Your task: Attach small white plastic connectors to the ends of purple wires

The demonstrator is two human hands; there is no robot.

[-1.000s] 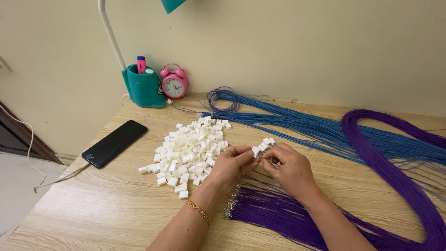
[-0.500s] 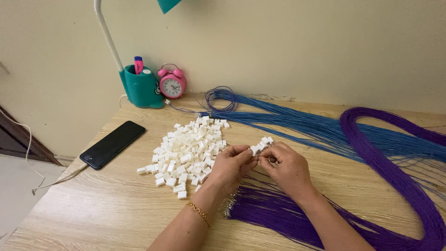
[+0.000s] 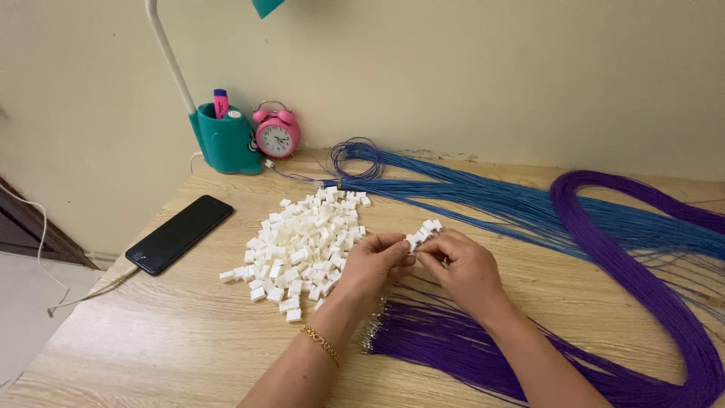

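My left hand [image 3: 375, 264] and my right hand [image 3: 462, 268] meet over the wooden desk [image 3: 151, 340]. Between the fingertips of both sits a small white plastic connector [image 3: 423, 231]. The left wrist wears a thin gold bracelet [image 3: 321, 344]. A heap of several white connectors [image 3: 302, 245] lies just left of my left hand. Under and below my hands spreads a bundle of purple wires [image 3: 453, 347] with metal-tipped ends near my left wrist. Whether a wire runs into the held connector is hidden by my fingers.
A bundle of blue wires [image 3: 483, 200] runs from the desk's back to the right. A black phone [image 3: 180, 233] with a cable lies at the left. A teal lamp base [image 3: 225, 140] holding a pink marker and a pink alarm clock [image 3: 276, 132] stand against the wall.
My hands stay together on the white connector with only slight finger movement. The view has shifted a little; nothing on the desk has moved.
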